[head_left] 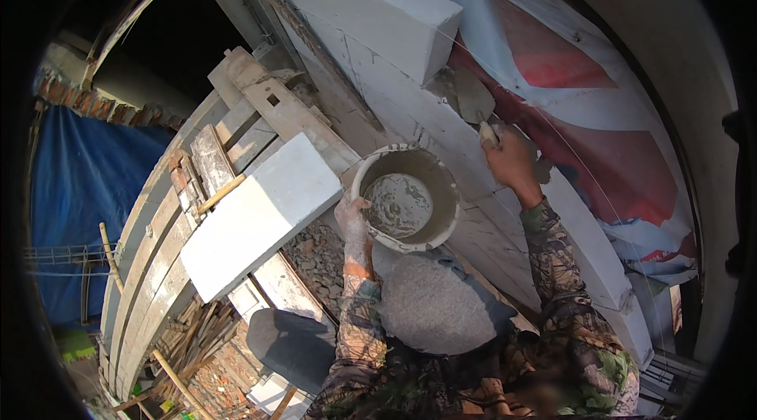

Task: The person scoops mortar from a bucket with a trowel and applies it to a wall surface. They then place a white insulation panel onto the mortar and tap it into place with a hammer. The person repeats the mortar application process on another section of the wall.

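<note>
My left hand (353, 221) grips the near left rim of a round bucket (446, 219). Wet grey mortar (400, 203) lies in the bottom of the bucket. My right hand (511, 158) is closed round the handle of a trowel (475, 98), whose grey-coated blade points away from me over the top of a block wall (451, 140). Just beyond the blade, a white block (363, 6) stands on that wall. To the left of the bucket, a loose white block (264, 215) lies across the planks.
A thin string line (564, 140) runs along the wall. Red and white sheeting (552, 49) hangs behind it. A tool with a wooden handle (221, 195) lies on planks (150, 270) at left. Lower down are rubble and timber (189, 333). A blue tarp (87, 183) hangs at far left.
</note>
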The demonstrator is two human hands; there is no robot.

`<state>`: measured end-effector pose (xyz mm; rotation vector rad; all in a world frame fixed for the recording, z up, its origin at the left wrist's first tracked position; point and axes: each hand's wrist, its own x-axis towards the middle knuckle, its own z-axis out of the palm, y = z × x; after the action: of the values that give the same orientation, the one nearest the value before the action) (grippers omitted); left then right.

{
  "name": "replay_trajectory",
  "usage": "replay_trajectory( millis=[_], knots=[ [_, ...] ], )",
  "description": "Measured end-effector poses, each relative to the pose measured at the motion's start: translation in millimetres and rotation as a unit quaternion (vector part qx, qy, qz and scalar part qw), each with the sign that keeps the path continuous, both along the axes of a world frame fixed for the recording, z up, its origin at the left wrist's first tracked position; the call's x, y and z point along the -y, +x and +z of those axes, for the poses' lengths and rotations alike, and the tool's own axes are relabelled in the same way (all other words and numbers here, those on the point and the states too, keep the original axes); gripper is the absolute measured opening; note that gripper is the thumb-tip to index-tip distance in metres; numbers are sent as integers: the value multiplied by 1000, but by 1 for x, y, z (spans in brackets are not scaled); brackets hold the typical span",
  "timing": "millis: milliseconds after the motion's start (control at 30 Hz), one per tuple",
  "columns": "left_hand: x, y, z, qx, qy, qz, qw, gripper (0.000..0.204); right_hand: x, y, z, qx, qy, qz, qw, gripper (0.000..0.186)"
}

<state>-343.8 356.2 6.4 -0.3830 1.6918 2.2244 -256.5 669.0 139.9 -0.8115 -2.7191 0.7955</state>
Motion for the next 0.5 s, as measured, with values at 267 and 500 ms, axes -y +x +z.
replay_trajectory(
  millis=[267,500],
  knots=[
    [0,-2,-4,11,57,-1,998,39,-10,11,-8,28,-375,-95,922,52],
    [0,-6,-4,27,60,-10,998,38,28,130,47,114,-222,-54,967,38]
  ],
)
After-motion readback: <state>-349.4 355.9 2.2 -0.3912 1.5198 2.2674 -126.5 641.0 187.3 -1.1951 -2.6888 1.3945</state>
